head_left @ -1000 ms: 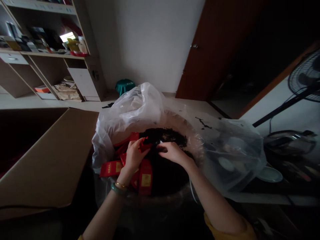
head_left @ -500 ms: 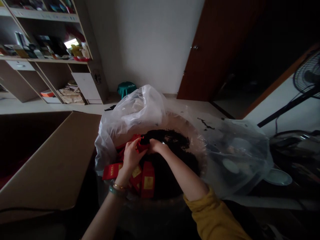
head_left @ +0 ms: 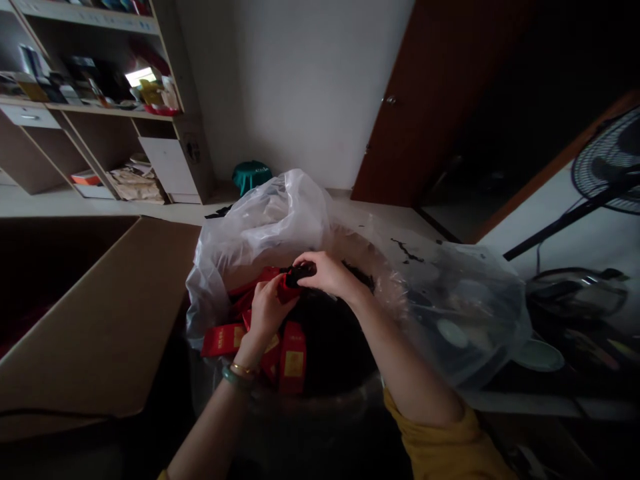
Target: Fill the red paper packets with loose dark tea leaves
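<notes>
My left hand [head_left: 267, 308] is closed around a small red packet [head_left: 289, 292], its mouth tipped up. At that mouth my right hand [head_left: 327, 273] has its fingers curled over a clump of dark loose leaves [head_left: 301, 272], which look like tea. Below my hands, a pile of the same dark leaves [head_left: 335, 350] fills much of a round container lined with a clear plastic bag [head_left: 300, 200]. Several more red packets [head_left: 293, 360] with gold labels lie on the left side of the pile, partly hidden by my left hand and wrist.
An open cardboard box [head_left: 115, 320] stands close on the left. Clear plastic sheeting [head_left: 465, 307] spreads to the right, near a glass lid [head_left: 577, 293] and a standing fan [head_left: 610, 160]. Behind are a shelf unit [head_left: 165, 167], a green-covered bin [head_left: 251, 175] and a brown door [head_left: 430, 100].
My right hand has moved from over the leaf pile up and left to the packet's mouth, with dark leaves under its fingers. My left hand keeps hold of the red packet.
</notes>
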A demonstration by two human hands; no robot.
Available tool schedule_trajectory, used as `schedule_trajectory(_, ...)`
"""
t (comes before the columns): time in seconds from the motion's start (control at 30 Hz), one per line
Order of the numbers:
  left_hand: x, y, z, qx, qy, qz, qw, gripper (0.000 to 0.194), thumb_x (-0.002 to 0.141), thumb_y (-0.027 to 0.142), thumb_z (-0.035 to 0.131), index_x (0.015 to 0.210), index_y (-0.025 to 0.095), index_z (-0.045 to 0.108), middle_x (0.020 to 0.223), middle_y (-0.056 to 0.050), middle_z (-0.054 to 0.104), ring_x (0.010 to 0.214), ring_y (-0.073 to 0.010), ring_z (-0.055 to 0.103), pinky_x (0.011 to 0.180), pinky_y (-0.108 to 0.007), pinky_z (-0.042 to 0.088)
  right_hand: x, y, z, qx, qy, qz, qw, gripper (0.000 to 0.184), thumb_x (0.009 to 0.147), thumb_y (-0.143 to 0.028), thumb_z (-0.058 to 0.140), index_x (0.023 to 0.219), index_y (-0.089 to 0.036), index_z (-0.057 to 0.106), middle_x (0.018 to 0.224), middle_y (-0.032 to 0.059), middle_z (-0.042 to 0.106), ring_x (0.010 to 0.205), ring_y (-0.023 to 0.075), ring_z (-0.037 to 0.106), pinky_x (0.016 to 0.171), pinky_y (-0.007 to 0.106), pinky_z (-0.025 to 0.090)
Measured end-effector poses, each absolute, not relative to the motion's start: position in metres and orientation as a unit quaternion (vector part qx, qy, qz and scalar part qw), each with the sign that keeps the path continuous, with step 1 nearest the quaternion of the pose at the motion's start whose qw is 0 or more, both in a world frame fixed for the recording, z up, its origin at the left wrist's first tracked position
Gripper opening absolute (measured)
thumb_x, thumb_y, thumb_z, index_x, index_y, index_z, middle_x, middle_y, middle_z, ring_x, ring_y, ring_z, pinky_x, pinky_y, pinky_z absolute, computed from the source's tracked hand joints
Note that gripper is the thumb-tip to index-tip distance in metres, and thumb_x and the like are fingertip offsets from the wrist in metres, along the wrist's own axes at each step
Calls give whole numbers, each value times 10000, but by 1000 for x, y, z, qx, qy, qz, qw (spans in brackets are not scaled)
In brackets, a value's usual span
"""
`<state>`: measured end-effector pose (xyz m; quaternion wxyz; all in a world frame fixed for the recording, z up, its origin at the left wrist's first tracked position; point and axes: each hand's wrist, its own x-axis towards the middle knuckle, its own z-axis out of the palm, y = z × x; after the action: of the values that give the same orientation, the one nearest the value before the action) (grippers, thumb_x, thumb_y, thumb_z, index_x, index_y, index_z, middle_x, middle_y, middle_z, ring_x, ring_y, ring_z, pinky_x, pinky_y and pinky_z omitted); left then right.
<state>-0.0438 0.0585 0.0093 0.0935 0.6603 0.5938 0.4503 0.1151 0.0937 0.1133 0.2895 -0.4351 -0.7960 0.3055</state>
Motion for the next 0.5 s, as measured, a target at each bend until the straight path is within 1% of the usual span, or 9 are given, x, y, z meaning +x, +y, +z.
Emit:
schedule_trajectory(0.07,-44,58,10,658,594,454,87,539,599,200,793,1111,191,627,968,-61,701,918,-253,608,805,-371,512,111,91,113,-440,-781,326,302,275,641,-48,654,889,-162,682,808,0,700,723,124,646,677,223,498)
schedule_trajectory(0.17,-47,57,11,654,603,449,85,537,603,215,792,1113,189,625,963,-63,702,909,-256,607,793,-370,513,118,87,111,-482,-741,344,317,159,698,-58,591,798,-150,672,704,-11,675,550,95,608,567,204,480)
schedule_trajectory(0.23,-49,56,11,650,610,446,82,529,622,243,788,1121,194,621,946,-61,701,885,-253,608,777,-368,513,126,84,108,-500,-736,335,309,120,710,-67,584,738,-151,665,648,-18,658,520,94,597,563,208,479)
schedule_trajectory(0.3,-48,56,10,646,613,449,74,519,634,257,784,1122,194,619,943,-62,699,882,-251,607,778,-367,510,133,80,104,-499,-752,314,296,119,699,-72,607,746,-157,675,670,-10,672,594,114,626,618,224,495)
schedule_trajectory(0.37,-45,55,9,652,604,454,64,508,641,253,778,1120,194,618,971,-67,697,910,-256,601,803,-373,501,135,75,97,-483,-771,282,304,181,693,-99,651,853,-172,692,831,23,711,748,146,656,706,256,512)
schedule_trajectory(0.43,-39,56,7,661,592,457,57,498,653,238,765,1126,201,612,992,-64,693,928,-255,597,827,-379,492,131,72,90,-457,-788,251,327,281,717,-149,676,994,-195,681,1040,59,698,917,174,649,804,292,509)
schedule_trajectory(0.47,-36,56,5,665,586,459,55,499,660,230,758,1135,206,607,991,-60,692,929,-252,596,831,-379,489,128,71,87,-444,-795,242,335,305,741,-165,666,1044,-205,669,1106,68,681,973,178,638,839,303,502)
schedule_trajectory(0.5,-33,56,4,669,582,459,54,504,665,225,752,1146,209,601,984,-57,691,926,-249,596,830,-377,488,125,71,83,-436,-800,238,337,295,769,-170,643,1060,-211,665,1124,71,675,996,177,634,859,306,496)
